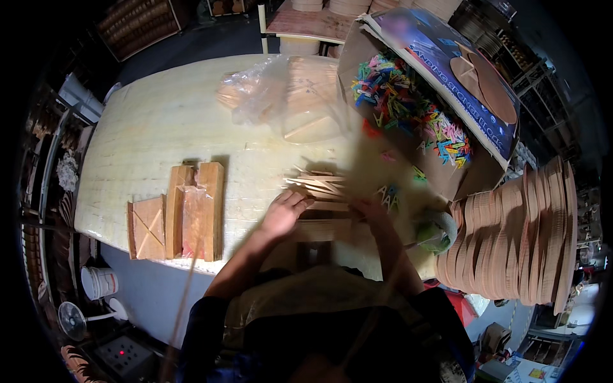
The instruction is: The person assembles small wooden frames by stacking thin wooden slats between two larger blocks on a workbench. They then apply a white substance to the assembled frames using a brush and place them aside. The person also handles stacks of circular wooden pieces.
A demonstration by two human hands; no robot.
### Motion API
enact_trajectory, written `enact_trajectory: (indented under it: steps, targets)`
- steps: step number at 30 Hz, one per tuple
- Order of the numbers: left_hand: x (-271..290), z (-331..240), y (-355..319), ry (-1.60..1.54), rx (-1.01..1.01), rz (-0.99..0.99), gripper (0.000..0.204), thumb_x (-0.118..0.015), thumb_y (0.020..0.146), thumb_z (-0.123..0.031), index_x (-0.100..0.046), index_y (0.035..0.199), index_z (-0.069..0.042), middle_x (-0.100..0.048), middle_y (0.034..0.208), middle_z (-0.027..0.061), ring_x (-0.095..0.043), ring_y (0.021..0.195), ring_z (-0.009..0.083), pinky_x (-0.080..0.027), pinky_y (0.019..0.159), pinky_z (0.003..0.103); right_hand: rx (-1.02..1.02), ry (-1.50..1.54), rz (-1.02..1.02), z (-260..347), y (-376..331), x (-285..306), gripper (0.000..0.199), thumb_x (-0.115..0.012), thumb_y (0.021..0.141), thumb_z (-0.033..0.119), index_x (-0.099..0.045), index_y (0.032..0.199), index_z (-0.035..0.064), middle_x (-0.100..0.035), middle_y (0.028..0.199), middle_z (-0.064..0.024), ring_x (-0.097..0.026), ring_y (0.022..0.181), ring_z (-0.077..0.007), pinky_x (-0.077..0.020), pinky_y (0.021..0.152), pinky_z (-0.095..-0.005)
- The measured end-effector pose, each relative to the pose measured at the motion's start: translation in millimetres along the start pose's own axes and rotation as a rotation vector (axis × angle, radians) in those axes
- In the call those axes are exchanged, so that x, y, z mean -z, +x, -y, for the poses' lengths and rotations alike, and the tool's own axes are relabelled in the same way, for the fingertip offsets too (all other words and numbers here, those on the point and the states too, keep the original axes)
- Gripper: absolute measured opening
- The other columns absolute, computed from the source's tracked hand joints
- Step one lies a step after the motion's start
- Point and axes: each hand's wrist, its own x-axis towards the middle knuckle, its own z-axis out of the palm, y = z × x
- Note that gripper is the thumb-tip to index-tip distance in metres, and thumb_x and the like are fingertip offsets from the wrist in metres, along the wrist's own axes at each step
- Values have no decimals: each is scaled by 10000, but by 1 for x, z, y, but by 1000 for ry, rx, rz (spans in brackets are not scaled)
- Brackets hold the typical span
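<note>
My left hand (pixel 283 213) rests, fingers spread, on a fan of thin wooden slats (pixel 317 185) lying on the pale table (pixel 159 127). Across the same bundle, my right hand (pixel 372 211) presses on its right end, and whether it grips a slat is blurred. A few coloured clothespins (pixel 388 195) lie just right of the slats. Behind them a tilted cardboard box (pixel 460 172) is full of mixed coloured clothespins (pixel 408 105).
A wooden jig of blocks (pixel 191 210) and a square board (pixel 148 228) sit at the table's front left. A clear plastic bag of wooden pieces (pixel 287 96) lies at the back. Tall stacks of round wooden parts (pixel 517 236) stand at the right. A bucket (pixel 99 281) and fan (pixel 71 319) are on the floor.
</note>
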Motion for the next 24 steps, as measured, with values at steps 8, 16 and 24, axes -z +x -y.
enact_trajectory:
  steps: [8, 16, 24]
  targets:
    - [4, -5, -1, -44, 32, -25, 344, -584, 744, -32, -698, 1064, -87, -633, 986, 70, -590, 921, 254, -503, 826, 353, 13, 542, 125, 2, -1, -40, 252, -707, 843, 223, -678, 973, 9, -630, 833, -10, -561, 684, -96, -454, 657, -234]
    - [2, -6, 1, -73, 27, -45, 355, -583, 729, 1, -700, 1054, -85, -633, 999, 76, -587, 920, 262, -499, 834, 354, 78, 313, 29, 1, 20, -23, 227, -752, 808, 214, -691, 905, 18, -629, 787, -13, -571, 667, -116, -480, 669, -264]
    - [4, -8, 3, -162, 104, -51, 297, -594, 781, -11, -693, 1053, -75, -627, 1022, 83, -574, 946, 275, -487, 836, 365, -42, 442, 286, -7, 30, -18, 323, -731, 820, 175, -646, 1080, 3, -673, 946, -71, -653, 830, -171, -545, 745, -308]
